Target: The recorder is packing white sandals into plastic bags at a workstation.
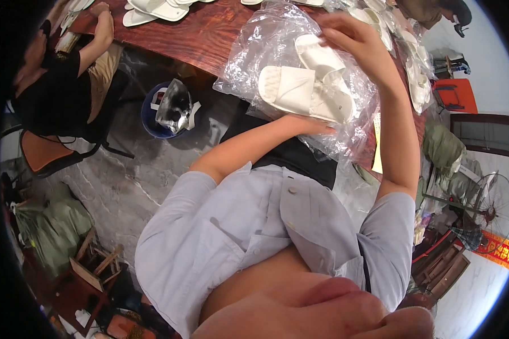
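From my remote station I see a pair of cream-white, open-toed slippers with broad straps (288, 87) at the near edge of a glossy reddish-brown wooden table (181, 39), one slipper partly overlapping the other. A crumpled, clear plastic bag (249, 51) spreads around them; I cannot tell whether they lie inside it or on top. My left hand (316, 125) is low against the near side of the slippers, partly covered by film, so I cannot tell how far it is closed. My right hand (353, 37) arches over the bag's far right part, loosely curled just beside the upper slipper's toe end; whether it pinches any film I cannot make out. More white slippers (418, 85) line the table's right side. A round blue bucket (148, 116) stands on the grey marbled floor (136, 175), near a seated co-worker in a black top (56, 96).
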{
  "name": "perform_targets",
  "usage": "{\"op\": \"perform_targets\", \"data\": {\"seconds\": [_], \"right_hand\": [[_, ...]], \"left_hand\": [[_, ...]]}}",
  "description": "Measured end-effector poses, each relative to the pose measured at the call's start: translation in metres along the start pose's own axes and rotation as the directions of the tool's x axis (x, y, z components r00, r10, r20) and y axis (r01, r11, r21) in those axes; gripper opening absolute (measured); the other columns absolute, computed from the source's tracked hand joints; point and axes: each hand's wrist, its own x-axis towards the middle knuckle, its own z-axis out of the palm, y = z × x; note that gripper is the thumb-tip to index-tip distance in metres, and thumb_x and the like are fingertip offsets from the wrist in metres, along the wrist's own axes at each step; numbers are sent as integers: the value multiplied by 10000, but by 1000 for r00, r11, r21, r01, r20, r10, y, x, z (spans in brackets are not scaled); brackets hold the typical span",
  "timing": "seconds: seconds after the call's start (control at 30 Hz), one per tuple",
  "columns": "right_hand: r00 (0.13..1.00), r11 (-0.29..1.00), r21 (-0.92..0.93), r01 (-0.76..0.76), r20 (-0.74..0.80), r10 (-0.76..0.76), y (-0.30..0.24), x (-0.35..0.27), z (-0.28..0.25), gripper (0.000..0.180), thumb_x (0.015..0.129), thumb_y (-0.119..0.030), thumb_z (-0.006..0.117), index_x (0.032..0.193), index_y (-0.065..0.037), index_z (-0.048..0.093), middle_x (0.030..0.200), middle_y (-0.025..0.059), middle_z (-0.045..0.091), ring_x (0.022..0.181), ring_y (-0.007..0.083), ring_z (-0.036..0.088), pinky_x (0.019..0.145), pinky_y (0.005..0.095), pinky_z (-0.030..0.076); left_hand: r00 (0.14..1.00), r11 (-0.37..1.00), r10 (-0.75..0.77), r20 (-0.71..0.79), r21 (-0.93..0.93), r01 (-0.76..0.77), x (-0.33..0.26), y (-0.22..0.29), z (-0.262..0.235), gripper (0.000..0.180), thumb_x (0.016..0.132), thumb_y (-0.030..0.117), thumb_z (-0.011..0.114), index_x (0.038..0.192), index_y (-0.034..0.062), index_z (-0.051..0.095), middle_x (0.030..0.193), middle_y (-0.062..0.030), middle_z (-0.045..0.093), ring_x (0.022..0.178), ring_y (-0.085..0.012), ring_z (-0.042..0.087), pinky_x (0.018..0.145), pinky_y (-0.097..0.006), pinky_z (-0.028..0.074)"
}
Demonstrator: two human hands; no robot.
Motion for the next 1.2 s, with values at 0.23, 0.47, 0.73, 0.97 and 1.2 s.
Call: {"op": "perform_targets", "data": {"seconds": [0.23, 0.47, 0.73, 0.97, 1.2], "right_hand": [[856, 695, -578, -428, -11, 517, 29, -97, -47, 259, 910, -149, 652, 1100, 28, 660, 997, 163, 707, 942, 212, 683, 825, 332, 511], [889, 704, -547, -452, -215, 404, 103, -182, -43, 301, 917, -186, 630, 1130, 25, 661, 1086, 222, 684, 1010, 396, 646, 893, 410, 495], [857, 833, -208, -513, -175, 484, 113, -159, -42, 345, 905, -172, 628, 1192, 19, 644, 915, 177, 686, 841, 216, 635, 779, 336, 480], [848, 830, -244, -501, 54, 528, 119, -125, -47, 400, 887, -163, 634, 1245, 14, 633, 898, 89, 679, 804, 155, 591, 738, 311, 476], [830, 839, 8, -545, 148, 538, 101, -111, -35, 720, 858, -271, 736, 1452, 6, 439, 1176, 203, 668, 1042, 257, 631, 900, 362, 487]], "left_hand": [[958, 885, 135, -254, 466, -2, -6, -2, 8, 686, 953, 627, 428, 1445, 148, 419, 1519, -131, 389, 1397, -338, 356, 1167, -458, 264], [978, 952, 51, -203, 306, 14, -11, 20, -7, 600, 927, 574, 547, 1343, 143, 550, 1380, -123, 535, 1270, -332, 493, 1085, -457, 367], [946, 911, 148, -288, 413, -17, -16, 17, -4, 687, 922, 618, 527, 1407, 133, 499, 1421, -156, 501, 1311, -362, 457, 1104, -473, 345], [973, 898, 138, -184, 438, -44, -17, 17, -10, 743, 913, 641, 525, 1449, 131, 454, 1466, -183, 452, 1344, -367, 426, 1122, -458, 326], [986, 881, 94, -138, 474, -18, -19, 19, -12, 728, 918, 621, 533, 1491, 190, 410, 1476, -180, 443, 1361, -359, 415, 1130, -464, 317]]}}
